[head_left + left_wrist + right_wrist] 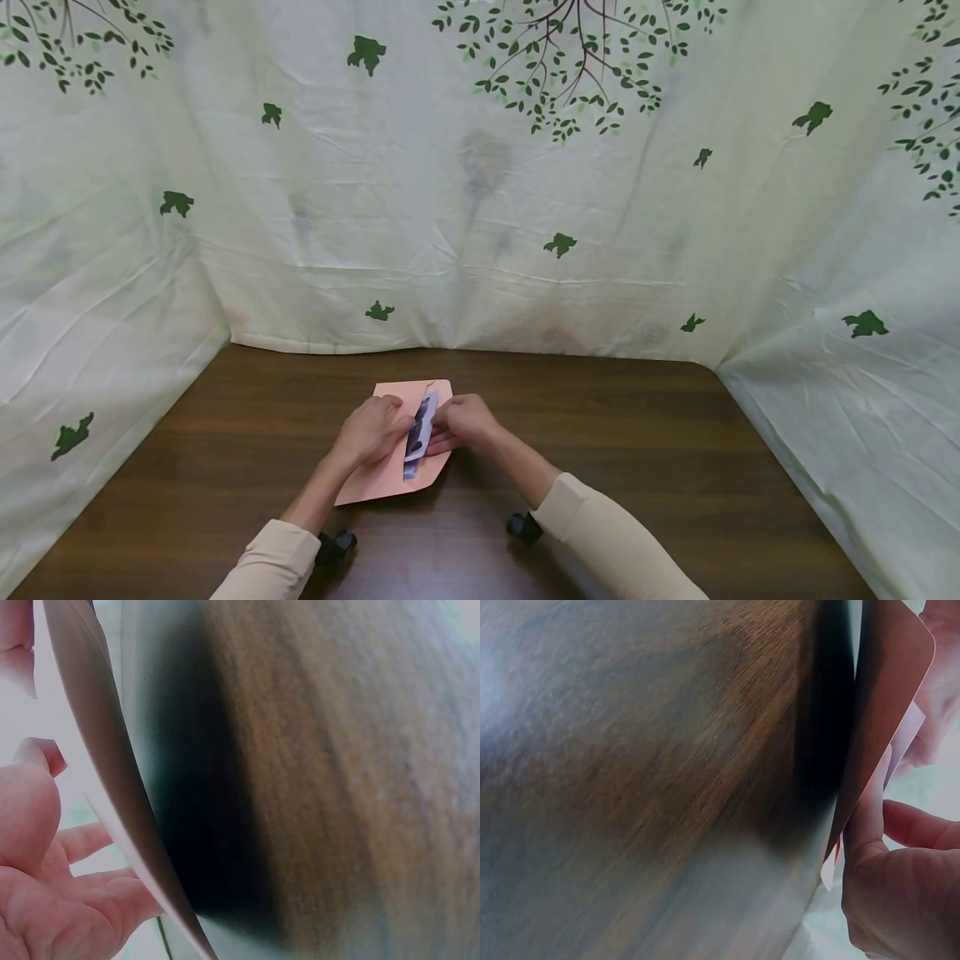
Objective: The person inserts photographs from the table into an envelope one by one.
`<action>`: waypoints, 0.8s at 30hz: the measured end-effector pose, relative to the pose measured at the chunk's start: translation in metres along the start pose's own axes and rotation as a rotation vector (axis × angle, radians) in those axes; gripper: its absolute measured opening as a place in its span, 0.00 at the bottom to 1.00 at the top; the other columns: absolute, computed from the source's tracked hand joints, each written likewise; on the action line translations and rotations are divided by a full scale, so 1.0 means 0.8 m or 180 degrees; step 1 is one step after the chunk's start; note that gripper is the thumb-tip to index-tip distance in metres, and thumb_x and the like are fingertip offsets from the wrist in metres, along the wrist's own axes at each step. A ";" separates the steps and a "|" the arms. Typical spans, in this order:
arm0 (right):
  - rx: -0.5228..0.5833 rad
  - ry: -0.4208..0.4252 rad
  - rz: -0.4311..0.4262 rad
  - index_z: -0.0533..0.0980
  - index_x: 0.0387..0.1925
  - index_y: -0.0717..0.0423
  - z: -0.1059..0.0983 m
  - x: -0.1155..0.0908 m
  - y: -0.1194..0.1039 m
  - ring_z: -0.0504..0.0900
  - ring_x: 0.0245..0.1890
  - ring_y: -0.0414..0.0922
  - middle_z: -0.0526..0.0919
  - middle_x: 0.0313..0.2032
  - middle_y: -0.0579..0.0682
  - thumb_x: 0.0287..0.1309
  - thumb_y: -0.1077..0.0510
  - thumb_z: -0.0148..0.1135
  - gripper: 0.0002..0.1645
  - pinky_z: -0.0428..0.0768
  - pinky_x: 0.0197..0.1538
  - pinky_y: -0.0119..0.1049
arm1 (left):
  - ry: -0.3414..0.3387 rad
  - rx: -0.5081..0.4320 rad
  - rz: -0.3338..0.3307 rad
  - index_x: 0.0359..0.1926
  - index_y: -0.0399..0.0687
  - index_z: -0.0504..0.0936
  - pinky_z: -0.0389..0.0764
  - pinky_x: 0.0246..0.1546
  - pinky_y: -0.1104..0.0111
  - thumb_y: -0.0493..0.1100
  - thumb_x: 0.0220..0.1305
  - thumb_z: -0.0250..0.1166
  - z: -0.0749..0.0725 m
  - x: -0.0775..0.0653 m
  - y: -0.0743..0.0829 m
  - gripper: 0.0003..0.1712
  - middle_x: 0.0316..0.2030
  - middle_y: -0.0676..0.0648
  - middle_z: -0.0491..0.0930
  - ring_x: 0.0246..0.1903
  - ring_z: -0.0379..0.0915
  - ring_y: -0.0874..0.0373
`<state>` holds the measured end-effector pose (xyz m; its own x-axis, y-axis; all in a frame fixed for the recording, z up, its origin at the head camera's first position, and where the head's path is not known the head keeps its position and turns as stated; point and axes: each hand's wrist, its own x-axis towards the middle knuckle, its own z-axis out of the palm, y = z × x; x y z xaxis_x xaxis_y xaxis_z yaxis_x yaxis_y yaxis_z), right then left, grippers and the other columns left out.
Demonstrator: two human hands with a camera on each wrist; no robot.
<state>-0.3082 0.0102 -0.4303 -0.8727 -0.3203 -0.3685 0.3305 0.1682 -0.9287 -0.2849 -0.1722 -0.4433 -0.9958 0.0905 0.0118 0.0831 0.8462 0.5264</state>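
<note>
A peach envelope [367,486] is held over the brown table, its long opening facing right. Printed photos [422,427] with dark figures and white borders lie partly in that opening, one over another. My left hand [372,428] grips the envelope's body, its thumb reaching the photos' left edge. At the other side my right hand [467,422] pinches the top photo's right edge, with its lower fingers stretched across the flap. The right wrist view shows the flap [889,690] edge-on beside my right fingers; most of the photos are hidden there.
The brown wooden table [600,433] spreads around the hands. A white curtain [337,208] with green leaf prints encloses its back and sides. Black wrist cameras stick out under both forearms, the left camera [343,543] and the right camera [522,528] close over the tabletop.
</note>
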 end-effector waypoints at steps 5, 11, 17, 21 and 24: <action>0.0021 0.0011 0.0031 0.76 0.44 0.68 0.003 0.001 -0.001 0.88 0.25 0.48 0.84 0.30 0.58 0.66 0.67 0.55 0.08 0.87 0.33 0.40 | -0.0007 -0.0017 -0.0009 0.62 0.31 0.76 0.72 0.62 0.45 0.49 0.68 0.57 0.000 0.001 0.000 0.30 0.59 0.31 0.78 0.60 0.73 0.36; -0.0004 0.0032 0.0024 0.76 0.42 0.68 0.007 0.007 -0.002 0.85 0.20 0.45 0.84 0.28 0.58 0.66 0.67 0.56 0.07 0.86 0.29 0.37 | 0.0020 -0.0034 0.0035 0.61 0.32 0.77 0.72 0.61 0.44 0.49 0.67 0.58 -0.001 0.000 0.000 0.29 0.58 0.31 0.78 0.60 0.73 0.35; 0.0034 0.0025 -0.0010 0.77 0.39 0.70 0.011 0.010 -0.002 0.85 0.19 0.45 0.84 0.26 0.59 0.64 0.68 0.56 0.07 0.86 0.28 0.37 | 0.0025 -0.0043 0.0037 0.62 0.32 0.76 0.71 0.62 0.44 0.48 0.68 0.58 0.000 -0.001 -0.002 0.29 0.59 0.30 0.77 0.62 0.71 0.34; 0.0105 0.0001 -0.0028 0.76 0.40 0.71 0.014 0.012 0.000 0.85 0.19 0.45 0.83 0.24 0.59 0.63 0.69 0.55 0.07 0.86 0.28 0.37 | 0.0027 -0.0059 0.0008 0.62 0.32 0.76 0.70 0.62 0.43 0.48 0.69 0.58 -0.001 -0.002 -0.001 0.28 0.60 0.30 0.76 0.63 0.71 0.34; 0.0137 0.0010 -0.0042 0.76 0.41 0.71 0.016 0.013 0.001 0.85 0.19 0.45 0.83 0.24 0.58 0.63 0.70 0.55 0.08 0.86 0.28 0.37 | 0.0010 -0.0073 -0.0022 0.62 0.32 0.76 0.70 0.63 0.43 0.49 0.69 0.57 -0.002 -0.002 0.000 0.29 0.60 0.30 0.76 0.63 0.70 0.33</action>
<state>-0.3124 -0.0048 -0.4356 -0.8782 -0.3192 -0.3562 0.3341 0.1236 -0.9344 -0.2831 -0.1733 -0.4423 -0.9965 0.0829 0.0107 0.0753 0.8345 0.5458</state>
